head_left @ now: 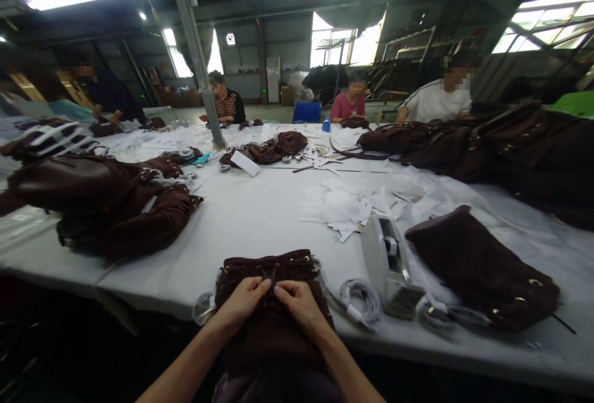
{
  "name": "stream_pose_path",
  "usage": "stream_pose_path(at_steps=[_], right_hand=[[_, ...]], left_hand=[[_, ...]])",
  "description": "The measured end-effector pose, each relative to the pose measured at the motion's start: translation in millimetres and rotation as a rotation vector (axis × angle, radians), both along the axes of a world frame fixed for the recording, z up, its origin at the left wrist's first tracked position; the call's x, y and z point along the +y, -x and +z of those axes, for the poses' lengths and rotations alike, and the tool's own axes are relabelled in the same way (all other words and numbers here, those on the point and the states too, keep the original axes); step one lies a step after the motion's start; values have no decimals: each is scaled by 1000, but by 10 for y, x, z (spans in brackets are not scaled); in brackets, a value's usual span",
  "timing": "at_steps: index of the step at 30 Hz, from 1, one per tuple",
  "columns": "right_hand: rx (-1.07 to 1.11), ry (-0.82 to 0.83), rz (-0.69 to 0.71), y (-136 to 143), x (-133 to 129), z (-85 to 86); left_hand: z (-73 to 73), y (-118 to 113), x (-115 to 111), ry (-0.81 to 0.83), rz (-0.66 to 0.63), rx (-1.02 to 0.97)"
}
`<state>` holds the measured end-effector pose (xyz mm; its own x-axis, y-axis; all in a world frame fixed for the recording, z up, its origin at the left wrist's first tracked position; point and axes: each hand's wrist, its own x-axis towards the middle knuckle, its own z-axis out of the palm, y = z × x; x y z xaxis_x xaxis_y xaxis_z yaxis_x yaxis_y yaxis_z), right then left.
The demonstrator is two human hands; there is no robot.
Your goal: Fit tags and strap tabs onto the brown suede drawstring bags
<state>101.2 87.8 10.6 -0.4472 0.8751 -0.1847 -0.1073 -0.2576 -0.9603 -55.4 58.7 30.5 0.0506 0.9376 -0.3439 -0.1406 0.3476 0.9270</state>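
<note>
A dark brown drawstring bag (273, 344) with gold eyelets along its top lies in front of me, partly over the table's near edge. My left hand (245, 298) and my right hand (297, 301) meet near its top middle, each with thumb and fingers pinched on the thin brown drawstring (275, 274). The fingertips of the two hands are a little apart. Coils of clear-wrapped strap (361, 304) lie to the right of the bag, and a smaller wrapped bundle (203, 308) shows at its left.
A grey tape dispenser (387, 260) stands right of the bag, beside another brown bag (482, 267). Piles of brown bags rise at left (111, 205) and far right (533, 149). Paper scraps (338, 205) cover mid-table. A metal post (197, 50) and several people are across the table.
</note>
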Motion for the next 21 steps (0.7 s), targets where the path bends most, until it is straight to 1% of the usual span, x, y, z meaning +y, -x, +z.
stream_pose_path(at_steps=[4, 7, 11, 14, 16, 18, 21], right_hand=[[-82, -51, -53, 37, -23, -48], [-127, -54, -128, 53, -34, -98], [-162, -22, -258, 33, -2, -147], [-203, -33, -279, 14, 27, -133], [-235, -53, -268, 20, 35, -116], [-266, -73, -251, 44, 30, -109], [-300, -90, -229, 84, 10, -109]], left_hand=[[-69, -47, -18, 16, 92, -97], [-101, -89, -41, 28, 133, -157], [-43, -180, -114, 49, 180, -191], [27, -246, -183, 43, 206, -228], [28, -271, -221, 49, 203, -252], [-31, -275, -242, 70, 177, -241], [-202, -253, -244, 95, 160, -165]])
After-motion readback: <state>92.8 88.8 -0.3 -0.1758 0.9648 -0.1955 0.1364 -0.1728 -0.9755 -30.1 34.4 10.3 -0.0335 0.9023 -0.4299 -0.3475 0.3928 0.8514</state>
